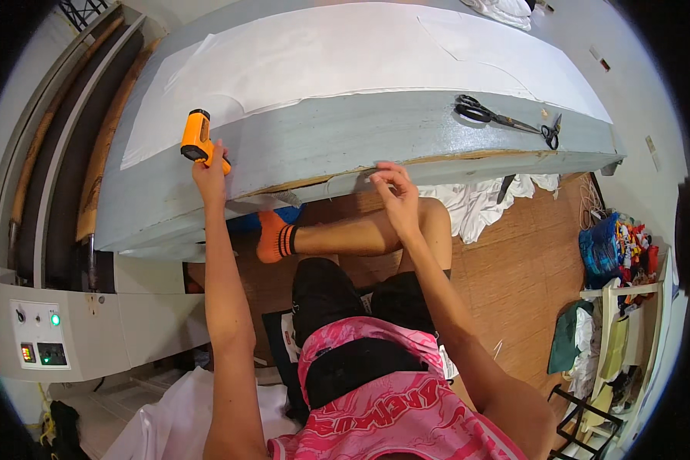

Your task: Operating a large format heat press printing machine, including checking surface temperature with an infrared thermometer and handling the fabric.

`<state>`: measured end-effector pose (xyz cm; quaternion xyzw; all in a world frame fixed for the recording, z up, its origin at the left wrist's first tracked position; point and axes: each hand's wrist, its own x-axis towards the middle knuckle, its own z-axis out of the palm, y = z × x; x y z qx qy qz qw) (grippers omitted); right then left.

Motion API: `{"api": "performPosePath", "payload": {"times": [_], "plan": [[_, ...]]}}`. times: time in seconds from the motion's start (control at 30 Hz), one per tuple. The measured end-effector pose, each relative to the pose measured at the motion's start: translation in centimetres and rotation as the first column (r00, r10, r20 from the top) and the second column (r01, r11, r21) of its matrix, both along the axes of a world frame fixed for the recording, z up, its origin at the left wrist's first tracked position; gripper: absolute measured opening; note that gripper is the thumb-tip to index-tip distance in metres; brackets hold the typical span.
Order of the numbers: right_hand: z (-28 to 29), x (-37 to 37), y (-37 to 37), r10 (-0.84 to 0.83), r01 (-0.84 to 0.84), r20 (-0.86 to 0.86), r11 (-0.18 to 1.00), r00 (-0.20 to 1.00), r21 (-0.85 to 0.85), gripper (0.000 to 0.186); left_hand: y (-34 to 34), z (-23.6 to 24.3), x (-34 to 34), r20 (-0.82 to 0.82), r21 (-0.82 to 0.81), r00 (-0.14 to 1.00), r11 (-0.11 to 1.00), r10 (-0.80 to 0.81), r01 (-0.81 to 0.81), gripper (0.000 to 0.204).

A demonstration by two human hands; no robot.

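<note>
My left hand (pixel 211 175) is closed round the handle of an orange and black handheld infrared thermometer (pixel 197 138). It holds the tool over the left part of the grey table (pixel 299 134), close to the front edge. My right hand (pixel 397 201) is at that same edge, further right, its fingers loosely bent and apart, with nothing visible in them. Beyond both hands a large white fabric sheet (pixel 322 54) lies flat across the table. Black-handled scissors (pixel 506 120) rest on the table at the right, well away from my right hand.
A machine with long rollers (pixel 65 153) and a control panel (pixel 40 335) stands at the left. White cloth (pixel 475 207) hangs beneath the table. My bent leg (pixel 353 236) is under the edge. Bundled colourful fabric (pixel 617 249) and a pale rack (pixel 617 330) are at the right.
</note>
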<state>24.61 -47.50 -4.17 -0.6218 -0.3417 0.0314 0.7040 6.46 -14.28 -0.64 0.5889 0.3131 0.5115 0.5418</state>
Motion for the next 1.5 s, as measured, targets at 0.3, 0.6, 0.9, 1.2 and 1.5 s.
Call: {"api": "performPosePath", "payload": {"times": [0.3,0.6,0.9,1.2,1.5], "plan": [[3.5,0.3,1.0,0.267,-0.232,-0.434,0.964,0.860,0.133,0.012,0.0,-0.1,-0.1,-0.007,-0.006,1.000,1.000,0.025,-0.025,0.025],[4.6,8.1,2.5,0.189,-0.187,-0.017,0.945,0.982,-0.269,0.016,0.3,-0.2,-0.3,-0.056,-0.021,0.998,0.999,0.028,-0.029,0.024],[3.7,10.5,3.8,0.303,-0.320,-0.104,0.885,0.947,-0.338,0.017,0.4,-0.2,-0.2,-0.039,-0.022,0.999,1.000,0.017,-0.017,0.026],[5.5,10.9,4.5,0.371,-0.416,-0.189,0.795,0.909,-0.442,0.019,0.1,-0.7,-1.3,-0.054,0.007,0.998,1.000,0.018,-0.018,0.027],[5.9,13.8,3.0,0.455,-0.518,-0.268,0.816,0.849,-0.257,0.024,-0.3,-0.5,1.9,-0.060,0.001,0.998,0.999,0.035,-0.035,0.023]]}}
